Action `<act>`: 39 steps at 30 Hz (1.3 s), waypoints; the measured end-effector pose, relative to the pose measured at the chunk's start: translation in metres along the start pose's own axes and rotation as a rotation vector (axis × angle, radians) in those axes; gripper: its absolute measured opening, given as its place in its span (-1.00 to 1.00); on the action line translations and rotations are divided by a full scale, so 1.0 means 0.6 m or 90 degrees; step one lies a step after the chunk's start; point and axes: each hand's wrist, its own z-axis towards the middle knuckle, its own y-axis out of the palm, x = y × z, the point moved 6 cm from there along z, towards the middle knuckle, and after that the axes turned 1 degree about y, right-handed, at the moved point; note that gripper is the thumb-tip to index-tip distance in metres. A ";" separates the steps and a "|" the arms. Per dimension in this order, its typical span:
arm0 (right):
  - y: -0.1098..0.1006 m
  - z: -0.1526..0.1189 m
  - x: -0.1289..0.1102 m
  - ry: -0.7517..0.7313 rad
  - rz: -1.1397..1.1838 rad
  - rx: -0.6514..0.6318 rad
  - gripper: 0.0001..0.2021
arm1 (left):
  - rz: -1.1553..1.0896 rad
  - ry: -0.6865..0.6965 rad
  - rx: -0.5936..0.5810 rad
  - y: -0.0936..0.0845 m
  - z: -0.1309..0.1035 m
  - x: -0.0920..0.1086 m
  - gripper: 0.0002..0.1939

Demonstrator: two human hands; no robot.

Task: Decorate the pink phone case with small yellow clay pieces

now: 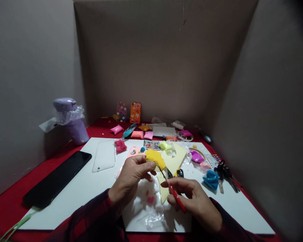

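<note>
The left hand [127, 174] was pinching a yellow piece [154, 157] — the right hand [192, 198] was clamped on red-handled scissors [178, 200] — above the white board [232, 211], inward of its near edge.

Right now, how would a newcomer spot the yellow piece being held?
Over the white board, find the left hand. It pinches the yellow piece, by the tip of the red-handled tool. The piece's deeper yellow sets it apart from the pale sheet behind.
</note>
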 end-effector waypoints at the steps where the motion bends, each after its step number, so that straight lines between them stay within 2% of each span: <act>1: 0.000 0.000 -0.001 0.003 -0.001 0.001 -0.72 | 0.000 0.001 -0.002 -0.001 0.000 0.000 -0.88; 8: -0.002 -0.001 0.000 0.009 0.007 0.005 -0.73 | 0.011 0.008 -0.015 -0.005 0.003 0.001 -0.83; 15: -0.003 -0.001 -0.001 0.001 0.007 0.006 -0.73 | 0.040 -0.008 0.007 -0.006 -0.002 0.007 -0.89; 39: -0.002 -0.003 -0.001 -0.003 -0.024 -0.012 -0.68 | 0.032 -0.031 -0.052 -0.008 0.002 0.013 -0.86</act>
